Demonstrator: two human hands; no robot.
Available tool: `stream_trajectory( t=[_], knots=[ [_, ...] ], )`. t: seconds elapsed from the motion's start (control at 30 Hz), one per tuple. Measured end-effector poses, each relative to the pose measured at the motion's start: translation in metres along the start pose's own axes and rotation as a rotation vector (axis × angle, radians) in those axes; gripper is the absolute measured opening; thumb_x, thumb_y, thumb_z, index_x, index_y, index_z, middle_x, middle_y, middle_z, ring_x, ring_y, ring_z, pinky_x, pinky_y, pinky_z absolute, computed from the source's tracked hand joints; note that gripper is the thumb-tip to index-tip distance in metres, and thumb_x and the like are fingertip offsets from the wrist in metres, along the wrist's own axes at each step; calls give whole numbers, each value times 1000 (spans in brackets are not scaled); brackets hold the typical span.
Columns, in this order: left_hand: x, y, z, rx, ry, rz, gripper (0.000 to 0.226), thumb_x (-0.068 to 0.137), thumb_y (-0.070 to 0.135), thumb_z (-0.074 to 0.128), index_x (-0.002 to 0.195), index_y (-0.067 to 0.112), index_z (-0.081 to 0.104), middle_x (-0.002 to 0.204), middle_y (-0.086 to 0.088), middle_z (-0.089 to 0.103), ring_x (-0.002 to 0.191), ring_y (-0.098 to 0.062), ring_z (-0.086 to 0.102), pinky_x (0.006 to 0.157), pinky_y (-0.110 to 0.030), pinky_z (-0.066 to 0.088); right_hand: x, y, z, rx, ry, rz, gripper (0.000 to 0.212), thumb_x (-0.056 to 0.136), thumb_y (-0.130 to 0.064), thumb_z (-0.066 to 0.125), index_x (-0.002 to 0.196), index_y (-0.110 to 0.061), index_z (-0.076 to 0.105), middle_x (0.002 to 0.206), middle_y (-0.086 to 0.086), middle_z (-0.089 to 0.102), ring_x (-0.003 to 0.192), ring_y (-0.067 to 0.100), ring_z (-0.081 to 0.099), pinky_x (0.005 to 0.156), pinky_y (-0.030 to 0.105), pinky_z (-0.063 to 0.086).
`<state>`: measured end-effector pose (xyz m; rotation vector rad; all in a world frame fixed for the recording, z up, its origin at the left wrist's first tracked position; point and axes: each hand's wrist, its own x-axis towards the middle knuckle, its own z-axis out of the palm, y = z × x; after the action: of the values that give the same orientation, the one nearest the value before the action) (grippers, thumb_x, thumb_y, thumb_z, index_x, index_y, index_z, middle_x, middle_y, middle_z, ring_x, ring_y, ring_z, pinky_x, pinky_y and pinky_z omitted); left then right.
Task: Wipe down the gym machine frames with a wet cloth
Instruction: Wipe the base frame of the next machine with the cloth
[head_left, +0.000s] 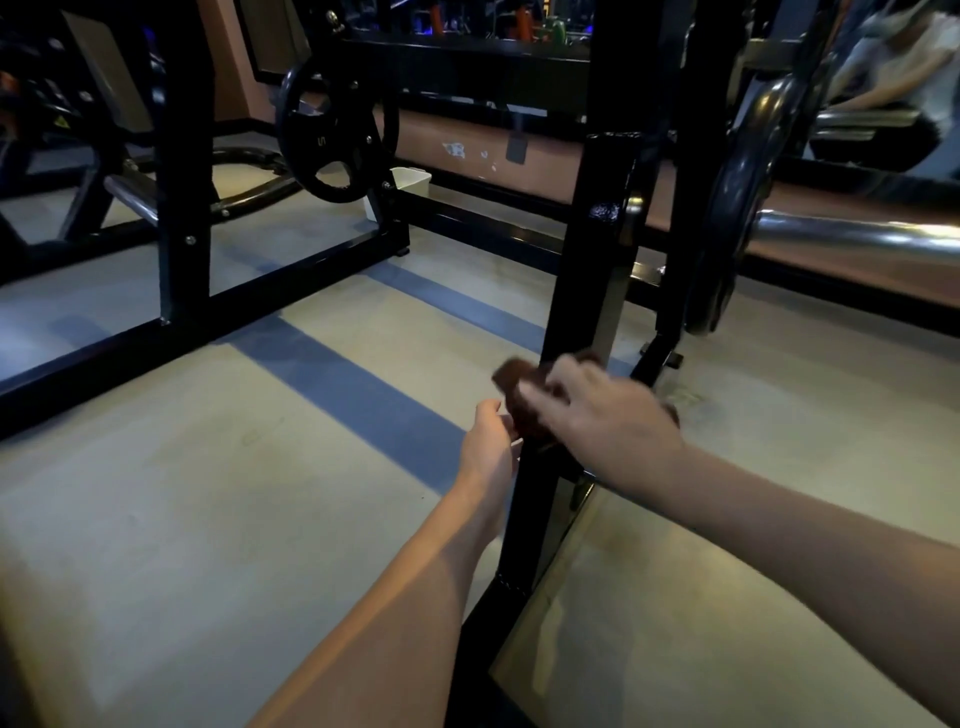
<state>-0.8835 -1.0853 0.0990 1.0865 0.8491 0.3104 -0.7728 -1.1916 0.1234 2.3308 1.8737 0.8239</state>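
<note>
Black frame post stands upright, cloth against it.

I have one head-worn wide-angle view, looking forward and down, close over the black upright post and out across the gym floor.

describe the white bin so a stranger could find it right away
Start at the round black weight plate hanging on the left machine frame. Just right of it, on the floor by the wall, sits the white bin. It is the only pale, open-topped box among black steel.
</note>
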Motion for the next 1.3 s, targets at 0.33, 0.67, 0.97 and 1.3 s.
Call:
stream_trajectory(
  t=[0.33, 0.67, 0.97, 1.3],
  knots=[
    [-3, -10, -4, 75, -15, -70, 41, 110, 36, 32, 106, 15, 66, 77, 0, 68, 59, -9, 61, 37, -11, 37, 65, 47, -44, -84, 252, 269, 44, 102, -31, 60, 144, -19, 54, 130, 17, 49, 97, 37, 57, 53, 35, 44],
    [-1, -5, -14, 191, 0, -87, 41, 109, 43, 29, 104, 15, 59, 94, -4, 66, 87, -21, 61, 79, -36, 41, -23, -56, 17, -24, -197, 146, 68, 96, -17, 60, 158, -15, 32, 142, 14, 26, 107, 33, 56, 58, 39, 43],
    [-2, -34, -34, 775, -141, -39, 46, 113, 38, 22, 136, 11, 51, 129, -10, 53, 113, -26, 53, 88, -34, 42, -61, -76, 53, 20, -97, 64, 47, 83, -18, 69, 131, -17, 65, 115, 12, 45, 80, 30, 61, 48, 32, 28],
    [-50, -154, -115, 1289, -261, -289, 49, 92, 55, 59, 118, 14, 68, 118, -10, 67, 105, -31, 63, 85, -32, 47, -102, -129, 103, 199, -318, 83, 52, 92, -9, 61, 141, -17, 47, 130, 12, 33, 105, 35, 55, 57, 39, 42]
  ],
)
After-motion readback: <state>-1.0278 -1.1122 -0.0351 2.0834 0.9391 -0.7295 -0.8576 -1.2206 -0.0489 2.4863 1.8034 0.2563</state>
